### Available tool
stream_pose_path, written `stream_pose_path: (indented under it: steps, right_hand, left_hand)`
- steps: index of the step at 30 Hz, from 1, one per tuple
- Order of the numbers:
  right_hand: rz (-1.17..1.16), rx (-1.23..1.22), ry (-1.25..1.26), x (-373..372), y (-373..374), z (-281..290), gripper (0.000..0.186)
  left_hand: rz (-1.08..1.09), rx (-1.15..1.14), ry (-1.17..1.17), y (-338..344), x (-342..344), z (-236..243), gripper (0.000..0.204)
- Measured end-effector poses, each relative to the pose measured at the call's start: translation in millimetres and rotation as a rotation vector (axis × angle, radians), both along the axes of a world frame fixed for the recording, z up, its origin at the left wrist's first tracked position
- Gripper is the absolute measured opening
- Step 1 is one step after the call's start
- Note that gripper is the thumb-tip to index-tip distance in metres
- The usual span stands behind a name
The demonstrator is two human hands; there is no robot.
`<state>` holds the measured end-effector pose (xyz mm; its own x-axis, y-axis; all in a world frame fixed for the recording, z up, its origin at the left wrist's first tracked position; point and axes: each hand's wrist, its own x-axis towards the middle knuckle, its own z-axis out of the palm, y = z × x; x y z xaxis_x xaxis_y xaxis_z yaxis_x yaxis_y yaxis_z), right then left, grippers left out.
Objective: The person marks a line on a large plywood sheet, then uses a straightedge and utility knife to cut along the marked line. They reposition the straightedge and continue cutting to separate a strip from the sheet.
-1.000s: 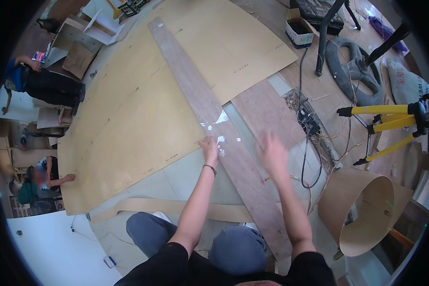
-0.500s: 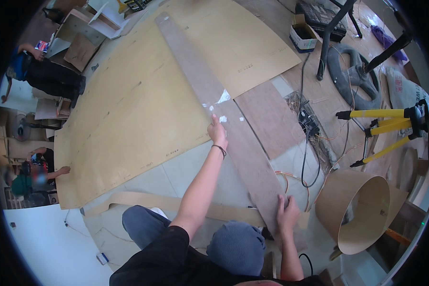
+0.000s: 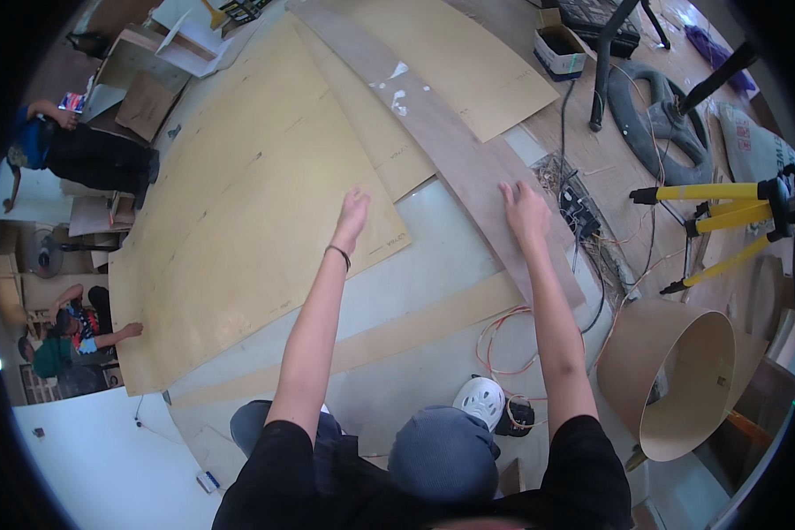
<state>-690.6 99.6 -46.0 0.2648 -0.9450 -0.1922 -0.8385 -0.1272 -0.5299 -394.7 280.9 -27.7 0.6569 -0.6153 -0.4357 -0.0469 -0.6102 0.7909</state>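
Note:
A long grey-brown wooden board (image 3: 461, 134) with white patches lies aslant across the floor, its far part over a tan sheet (image 3: 455, 66). My right hand (image 3: 527, 212) rests on the board near its close end, fingers spread and thumb apart. My left hand (image 3: 353, 216) is over the near right part of a large thin tan sheet (image 3: 230, 194), off the board. Its fingers are blurred and look partly curled; nothing shows in them. At the left, a crouching person's hand (image 3: 131, 330) is at the large sheet's edge.
A tan strip (image 3: 397, 320) lies across the floor before my knees. To the right are a curled tan sheet (image 3: 623, 375), orange cables (image 3: 495, 346), a yellow-legged tripod (image 3: 724, 193) and a grey stand base (image 3: 623, 110). Another person (image 3: 97, 150) stands at the far left.
The board has slid away from me and to the right. My left hand has let go of it and moved left; my right hand has moved forward. The large sheet's right corner is now exposed.

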Motion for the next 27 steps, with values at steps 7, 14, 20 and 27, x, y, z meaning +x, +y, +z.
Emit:
stream_pose_path:
  steps: [7,14,20,27]
  right_hand:
    - [0.198,-0.086,0.009,44.8,-16.1,-0.1,0.098]
    - [0.324,-0.376,0.154,42.3,15.3,-18.7,0.092]
    - [0.16,-0.45,-0.029,29.9,23.4,-37.1,0.084]
    - [0.115,-0.458,-0.049,20.2,32.8,-42.5,0.077]
  left_hand:
    - [-0.817,0.181,-0.502,51.9,-199.0,-16.8,0.092]
    - [-1.068,0.282,-0.767,125.5,-266.3,-29.1,0.099]
    - [-1.058,0.214,-0.86,155.7,-270.7,-39.4,0.092]
    - [-1.04,0.217,-0.842,157.8,-271.8,-42.6,0.089]
